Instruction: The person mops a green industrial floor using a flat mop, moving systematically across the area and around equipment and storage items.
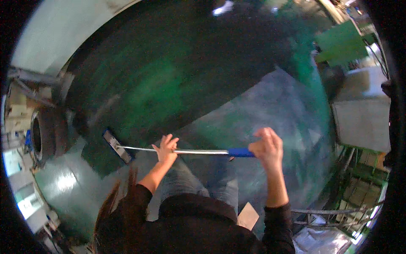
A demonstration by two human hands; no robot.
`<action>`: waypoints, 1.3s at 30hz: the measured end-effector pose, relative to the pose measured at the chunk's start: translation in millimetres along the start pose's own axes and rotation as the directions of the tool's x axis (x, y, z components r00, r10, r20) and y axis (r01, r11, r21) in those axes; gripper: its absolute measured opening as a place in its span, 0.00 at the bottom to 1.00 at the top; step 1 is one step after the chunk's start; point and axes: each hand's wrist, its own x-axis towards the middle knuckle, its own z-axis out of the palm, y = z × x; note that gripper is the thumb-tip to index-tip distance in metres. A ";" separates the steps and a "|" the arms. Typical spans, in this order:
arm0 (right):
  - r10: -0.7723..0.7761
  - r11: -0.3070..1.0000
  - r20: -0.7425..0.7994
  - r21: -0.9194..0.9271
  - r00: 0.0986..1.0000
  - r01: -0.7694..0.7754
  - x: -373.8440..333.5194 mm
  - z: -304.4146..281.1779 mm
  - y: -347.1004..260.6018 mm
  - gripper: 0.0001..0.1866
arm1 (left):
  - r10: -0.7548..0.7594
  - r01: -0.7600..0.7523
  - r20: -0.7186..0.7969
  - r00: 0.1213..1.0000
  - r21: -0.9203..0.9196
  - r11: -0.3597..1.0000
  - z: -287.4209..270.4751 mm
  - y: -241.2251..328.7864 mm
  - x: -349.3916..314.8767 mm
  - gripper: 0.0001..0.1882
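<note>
A flat mop [203,152] lies across the view in front of me, with a silver pole and a blue grip [240,152]. Its long, narrow head [117,146] rests on the floor to the left. Partway along the pole is my left hand [168,150], thumb and fingers somewhat spread about it; the palm side is hidden. My right hand [268,149] is closed at the end of the blue grip, its fingers curled.
The green floor [152,89] has dark and pale, shiny patches. At the left are a tyre [43,132] and a metal frame [38,77]. A green panel [341,43], a grey box [361,122] and racks stand at the right. A pale flat piece [248,216] shows beside my legs.
</note>
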 end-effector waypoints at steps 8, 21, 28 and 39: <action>-0.590 0.768 -0.543 -0.607 0.598 0.206 -155.9 -306.3 -104.9 0.15 | 0.655 -0.606 0.069 0.752 -0.319 0.729 56.8 371.7 -6.9 0.19; -0.515 0.846 -0.808 -0.424 0.286 0.325 -136.0 -571.0 -88.6 0.17 | 0.898 -0.718 0.089 0.432 -0.568 0.402 315.0 834.7 52.3 0.19; -0.777 0.530 -0.472 -0.848 0.416 0.028 96.9 -731.4 -77.0 0.15 | 0.874 -0.783 0.128 0.470 -0.398 0.479 473.8 1063.6 212.5 0.15; -0.636 0.680 -0.525 -0.728 0.566 0.090 351.5 -866.6 52.6 0.03 | 0.876 -0.838 0.329 0.353 -0.306 0.453 594.6 1171.2 337.5 0.27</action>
